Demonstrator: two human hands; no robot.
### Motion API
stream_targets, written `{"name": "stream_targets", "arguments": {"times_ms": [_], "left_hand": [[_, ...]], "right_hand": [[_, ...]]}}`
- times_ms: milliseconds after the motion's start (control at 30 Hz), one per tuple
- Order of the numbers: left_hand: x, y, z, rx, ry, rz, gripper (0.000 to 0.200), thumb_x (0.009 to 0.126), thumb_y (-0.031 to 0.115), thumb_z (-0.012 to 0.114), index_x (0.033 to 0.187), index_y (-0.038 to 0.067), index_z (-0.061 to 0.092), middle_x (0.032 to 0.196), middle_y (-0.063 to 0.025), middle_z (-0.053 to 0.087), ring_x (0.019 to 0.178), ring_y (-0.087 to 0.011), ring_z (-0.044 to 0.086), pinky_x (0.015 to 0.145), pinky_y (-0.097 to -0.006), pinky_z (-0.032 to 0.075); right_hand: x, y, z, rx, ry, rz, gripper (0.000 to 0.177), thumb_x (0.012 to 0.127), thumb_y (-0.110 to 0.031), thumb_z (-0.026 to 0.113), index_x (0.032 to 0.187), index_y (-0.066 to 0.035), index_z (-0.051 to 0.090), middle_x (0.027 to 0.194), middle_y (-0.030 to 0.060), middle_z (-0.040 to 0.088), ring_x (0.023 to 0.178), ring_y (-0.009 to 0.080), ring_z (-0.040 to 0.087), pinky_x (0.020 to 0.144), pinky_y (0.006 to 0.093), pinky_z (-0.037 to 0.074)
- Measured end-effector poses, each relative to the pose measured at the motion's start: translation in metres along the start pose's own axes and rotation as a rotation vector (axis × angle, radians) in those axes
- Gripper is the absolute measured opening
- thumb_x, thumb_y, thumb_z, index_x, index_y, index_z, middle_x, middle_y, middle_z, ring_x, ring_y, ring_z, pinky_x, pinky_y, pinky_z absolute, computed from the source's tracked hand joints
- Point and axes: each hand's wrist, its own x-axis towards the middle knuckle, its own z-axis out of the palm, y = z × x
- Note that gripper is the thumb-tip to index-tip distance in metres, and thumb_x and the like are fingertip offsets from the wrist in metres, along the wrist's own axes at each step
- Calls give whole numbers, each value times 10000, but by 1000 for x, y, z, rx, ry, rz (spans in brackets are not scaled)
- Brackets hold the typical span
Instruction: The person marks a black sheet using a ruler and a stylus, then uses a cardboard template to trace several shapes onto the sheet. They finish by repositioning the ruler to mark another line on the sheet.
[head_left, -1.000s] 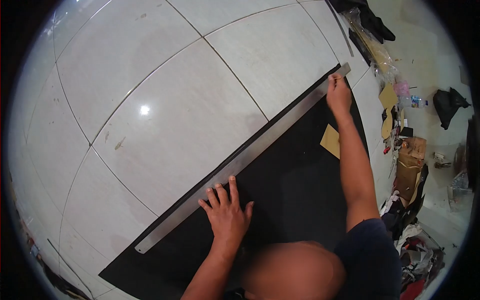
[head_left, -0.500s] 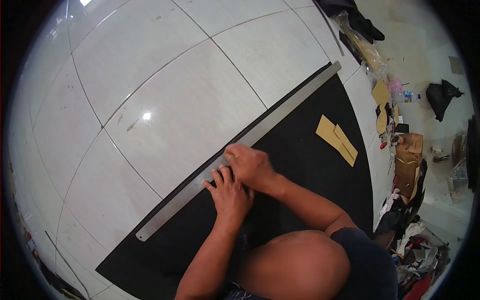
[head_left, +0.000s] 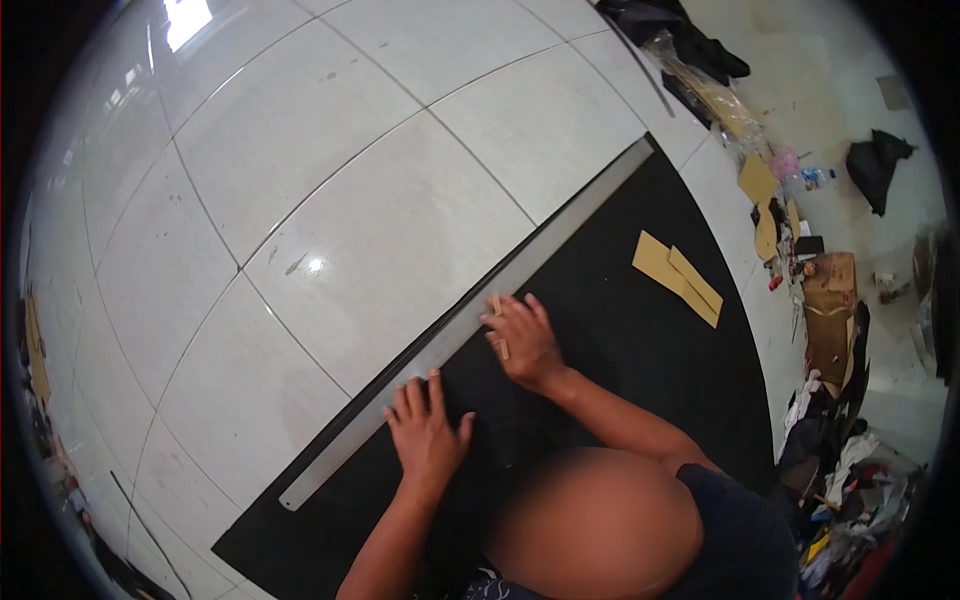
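Note:
A long metal ruler point(head_left: 560, 235) lies along the straight edge of a large black sheet point(head_left: 610, 350) on the floor. The spread fingers of my left hand point(head_left: 425, 440) press on the ruler's near edge, in its lower half. Further up the ruler is my right hand point(head_left: 525, 345), fingers bent, with a slim tan stick-like tool point(head_left: 503, 348) held among them; its exact kind is partly hidden. The right fingertips are at the ruler's near edge. Two tan card pieces point(head_left: 680, 280), one overlapping the other, rest on the sheet to the right.
White floor tiles point(head_left: 330, 200) stretch beyond the sheet's straight edge. Along the right side are a cardboard box point(head_left: 830, 285), a plastic bottle point(head_left: 815, 179), a black bundle point(head_left: 875, 170) and a heap of scraps point(head_left: 840, 500). A blurred rounded shape fills the bottom middle.
My hands have moved apart, the left down along the ruler, the right slightly rightward with its fingers more spread. The ruler's far end no longer sticks out past the sheet. The view has shifted slightly.

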Motion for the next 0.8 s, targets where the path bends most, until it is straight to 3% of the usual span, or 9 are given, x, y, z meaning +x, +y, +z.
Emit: {"name": "stream_targets", "arguments": {"times_ms": [267, 367, 433, 500, 533, 633, 700, 733, 800], "left_hand": [[58, -76, -24, 10, 238, -34, 757, 849, 458, 733, 1454, 77, 483, 1368, -230, 477, 1314, -414, 432, 1073, -609, 357], [80, -104, -36, 53, 277, -11, 709, 863, 418, 735, 1445, 85, 502, 1360, -222, 486, 1299, -398, 443, 1088, -549, 356], [90, -120, -46, 76, 279, -16, 676, 875, 380, 734, 1446, 93, 512, 1383, -226, 484, 1305, -397, 436, 1108, -480, 352], [95, -136, -55, 62, 268, -9, 658, 880, 360, 734, 1446, 104, 517, 1396, -226, 480, 1312, -399, 432, 1110, -479, 356], [97, -143, -56, 54, 259, -4, 650, 882, 350, 734, 1446, 110, 519, 1402, -226, 478, 1315, -401, 429, 1112, -478, 358], [99, -159, -58, 30, 331, -4, 644, 850, 314, 768, 1418, 105, 547, 1378, -204, 491, 1299, -378, 442, 1097, -486, 352], [100, -166, -63, 39, 331, -3, 640, 849, 309, 768, 1414, 102, 550, 1377, -209, 493, 1296, -388, 439, 1091, -478, 365], [102, -167, -66, 58, 330, -4, 636, 848, 306, 767, 1411, 101, 552, 1377, -211, 493, 1295, -391, 438, 1088, -474, 372], [98, -169, -70, 53, 317, -23, 630, 847, 299, 767, 1404, 95, 556, 1377, -213, 493, 1295, -395, 436, 1081, -469, 386]], "right_hand": [[83, -13, 53, 74, 58, -156, 190, 973, -218, 587, 1112, -90, 612, 1227, 158, 631, 1288, 327, 546, 1113, 573, 330], [104, 1, 28, 139, 100, -116, 175, 961, -206, 573, 1071, -74, 607, 1189, 174, 635, 1205, 354, 586, 1035, 550, 413], [96, 39, 10, 245, 197, -3, 167, 920, -177, 581, 1036, -58, 602, 1159, 182, 635, 1065, 389, 621, 912, 522, 483], [73, 61, -30, -4, 262, 162, 171, 879, -170, 600, 997, -47, 591, 1160, 182, 629, 967, 413, 626, 825, 513, 503], [59, 77, -54, -46, 180, 233, 188, 851, -175, 626, 976, -45, 572, 1200, 190, 617, 976, 411, 627, 841, 518, 501], [4, 145, -100, -412, 47, 330, 219, 800, -14, 597, 1012, -43, 548, 1316, 207, 587, 1079, 437, 599, 905, 515, 480], [-25, 176, -125, -696, -130, 370, 303, 803, -7, 611, 1098, -28, 541, 1362, 243, 551, 1226, 406, 531, 976, 527, 426], [-40, 198, -130, -854, -126, 272, 335, 802, -14, 626, 1128, -24, 547, 1342, 243, 548, 1260, 389, 504, 978, 530, 410], [-56, 211, -139, -862, -267, 356, 324, 803, -23, 637, 1119, -33, 567, 1188, 199, 622, 1163, 356, 571, 920, 504, 419]]}}
